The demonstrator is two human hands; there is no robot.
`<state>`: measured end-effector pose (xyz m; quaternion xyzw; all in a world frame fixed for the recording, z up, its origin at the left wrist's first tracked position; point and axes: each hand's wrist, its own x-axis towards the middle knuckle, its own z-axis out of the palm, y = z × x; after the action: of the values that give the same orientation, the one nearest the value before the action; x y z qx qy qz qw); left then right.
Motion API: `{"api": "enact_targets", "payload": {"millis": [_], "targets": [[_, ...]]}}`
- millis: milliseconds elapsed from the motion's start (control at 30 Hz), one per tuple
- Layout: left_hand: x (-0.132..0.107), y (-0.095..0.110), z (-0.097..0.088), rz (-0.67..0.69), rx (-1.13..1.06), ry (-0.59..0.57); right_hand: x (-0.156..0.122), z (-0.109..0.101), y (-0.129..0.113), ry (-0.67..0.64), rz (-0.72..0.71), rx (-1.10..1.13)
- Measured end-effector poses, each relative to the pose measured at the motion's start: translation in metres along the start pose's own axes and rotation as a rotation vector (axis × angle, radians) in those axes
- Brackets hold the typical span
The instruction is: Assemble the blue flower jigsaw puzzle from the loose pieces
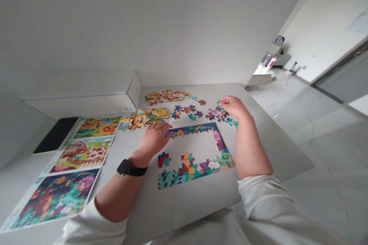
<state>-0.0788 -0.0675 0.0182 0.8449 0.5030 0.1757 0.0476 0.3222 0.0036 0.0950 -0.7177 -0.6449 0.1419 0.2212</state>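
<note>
A partly joined jigsaw puzzle (201, 168) lies on the table, with top, right and bottom border strips around a bare middle. My left hand (155, 138) rests palm down at the puzzle's top left end, its fingers laid out by the dark blue strip (189, 130). Further off to the right, my right hand (232, 106) pinches its thumb and fingers at a small teal puzzle piece (218, 102). Just below that hand is a cluster of loose purple and teal pieces (221, 113). Dark blue and brown pieces (186, 111) are spread between the two hands.
Piles of yellow and red pieces (166, 97) lie at the back near the wall. Three printed pictures (83, 155) are on the left, beside a black phone (56, 135). Behind them stands a white box (83, 92). The table's edge (283, 134) runs along the right.
</note>
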Motion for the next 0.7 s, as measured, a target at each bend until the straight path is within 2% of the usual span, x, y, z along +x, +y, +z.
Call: {"api": "enact_targets", "payload": {"millis": [100,167,267,333,433,700], "targets": [[-0.002,0.002,0.005,0.021,-0.001,0.006,0.004,-0.001,0.017,-0.068,0.093,-0.168],[-0.002,0.001,0.007,0.030,0.003,-0.006,0.007,-0.004,0.029,-0.066,0.170,-0.272],[-0.003,-0.001,0.009,0.022,0.009,-0.031,0.010,-0.008,0.045,-0.062,0.265,-0.339],[-0.003,-0.002,0.011,0.016,0.007,-0.046,0.012,-0.010,0.052,-0.115,0.285,-0.367],[-0.004,-0.003,0.015,0.024,0.003,-0.057,0.013,-0.007,0.056,-0.231,0.273,-0.388],[-0.005,-0.008,0.025,0.038,0.008,-0.015,0.011,0.011,0.046,-0.403,0.236,-0.348]]}}
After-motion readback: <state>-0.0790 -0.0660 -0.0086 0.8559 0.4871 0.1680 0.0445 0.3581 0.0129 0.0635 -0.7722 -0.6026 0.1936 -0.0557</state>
